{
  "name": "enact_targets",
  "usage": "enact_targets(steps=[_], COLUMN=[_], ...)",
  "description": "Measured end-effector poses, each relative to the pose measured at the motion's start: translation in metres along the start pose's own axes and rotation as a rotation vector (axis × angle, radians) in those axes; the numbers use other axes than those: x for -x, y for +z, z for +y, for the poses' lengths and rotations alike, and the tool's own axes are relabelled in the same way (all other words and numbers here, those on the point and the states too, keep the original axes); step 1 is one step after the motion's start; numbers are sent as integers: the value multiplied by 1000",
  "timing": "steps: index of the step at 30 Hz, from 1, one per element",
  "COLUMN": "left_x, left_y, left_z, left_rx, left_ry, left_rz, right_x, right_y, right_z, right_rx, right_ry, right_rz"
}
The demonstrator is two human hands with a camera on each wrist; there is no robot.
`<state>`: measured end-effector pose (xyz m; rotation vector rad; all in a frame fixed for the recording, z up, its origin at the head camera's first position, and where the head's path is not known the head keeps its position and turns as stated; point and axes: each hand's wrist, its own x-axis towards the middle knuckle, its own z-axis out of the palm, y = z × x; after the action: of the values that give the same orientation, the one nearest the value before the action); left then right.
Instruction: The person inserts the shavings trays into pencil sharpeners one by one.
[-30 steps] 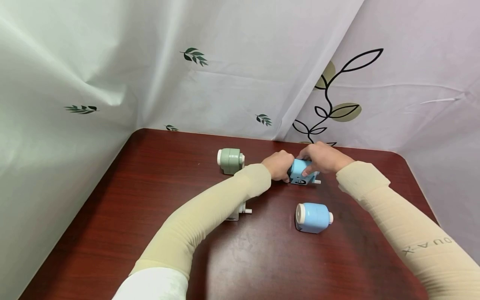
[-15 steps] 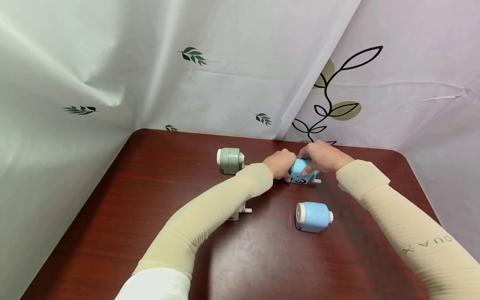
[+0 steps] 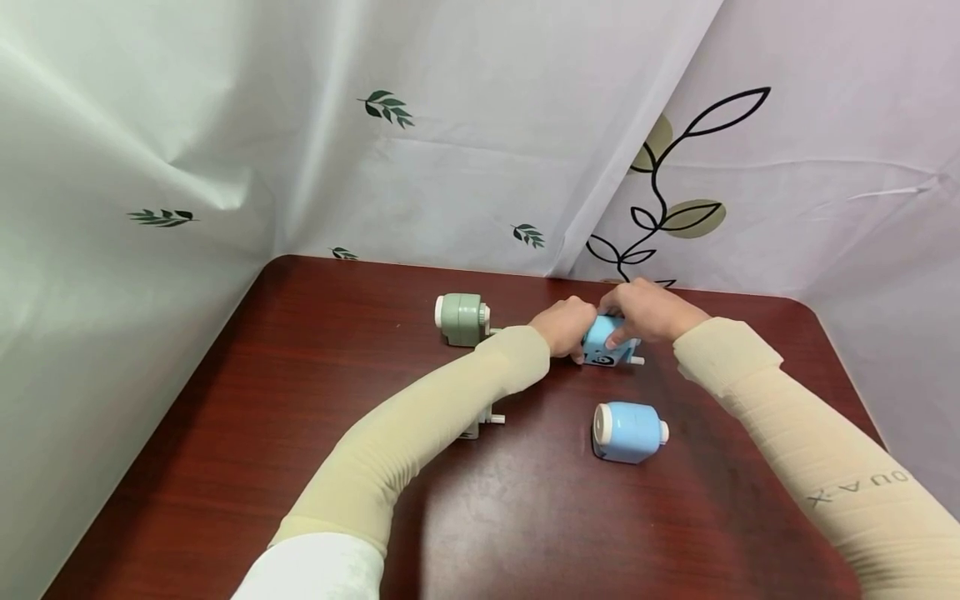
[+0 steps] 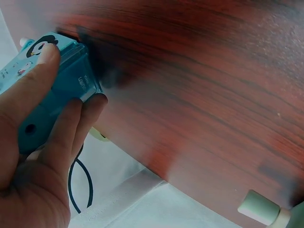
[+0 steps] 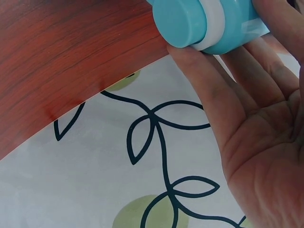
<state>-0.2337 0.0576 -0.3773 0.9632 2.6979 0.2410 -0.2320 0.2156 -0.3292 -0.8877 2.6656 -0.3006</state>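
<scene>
A light-blue crank pencil sharpener (image 3: 606, 342) with a dark cartoon print sits at the back right of the table, held between both hands. My left hand (image 3: 564, 326) grips its left end; in the left wrist view, the thumb lies on the printed side and the fingers (image 4: 64, 128) on the end face with a small round hole. My right hand (image 3: 647, 310) holds the body from above and the right. In the right wrist view, its fingers curl beneath the blue sharpener (image 5: 232, 28), near the round knob (image 5: 178, 21). A white crank handle (image 3: 637, 361) sticks out to the right.
Another blue sharpener (image 3: 628, 432) with white ends stands nearer on the table (image 3: 570, 517). A green sharpener (image 3: 461, 320) stands at the back, left of the hands. A greyish one (image 3: 471, 430) is mostly hidden under the left forearm. A patterned white curtain (image 3: 450, 167) borders the table.
My left hand has shifted slightly right against the sharpener's left end. The right hand keeps its hold, and the other sharpeners stay in place.
</scene>
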Motion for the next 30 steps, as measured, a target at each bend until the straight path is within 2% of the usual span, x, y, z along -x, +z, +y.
enact_targets(steps=[8,21,30], left_x=[-2,-4,-3], left_y=[0,2,2], left_z=[0,0,0], left_rx=[-13,-15,7], left_ry=[-19,-1,-15], left_rz=[-14,7,1], right_x=[-1,-2,0], right_y=[-1,1,0], right_z=[-1,1,-1], right_rx=[4,-2,0], right_ry=[4,-2,2], right_rz=[7,9,3])
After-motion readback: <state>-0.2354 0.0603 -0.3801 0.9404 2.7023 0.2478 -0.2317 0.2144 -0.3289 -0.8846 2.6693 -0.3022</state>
